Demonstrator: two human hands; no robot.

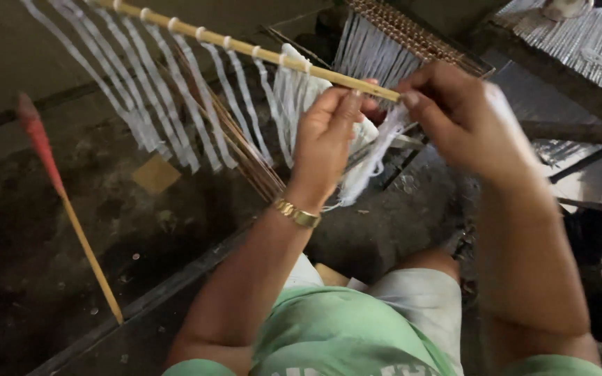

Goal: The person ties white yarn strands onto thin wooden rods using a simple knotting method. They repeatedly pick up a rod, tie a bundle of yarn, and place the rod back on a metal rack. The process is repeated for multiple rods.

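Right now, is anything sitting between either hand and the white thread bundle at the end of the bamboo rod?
Nothing visible does. The left hand already grips the white thread bundle below the bamboo rod, and the right hand pinches it at the rod's tip. The other looped white strands hang further left, clear of both hands.

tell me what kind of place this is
Probably a hand-weaving workshop: white thread bundles hang looped over a bamboo rod, a loom reed holds stretched warp threads, and the floor is bare and dusty.
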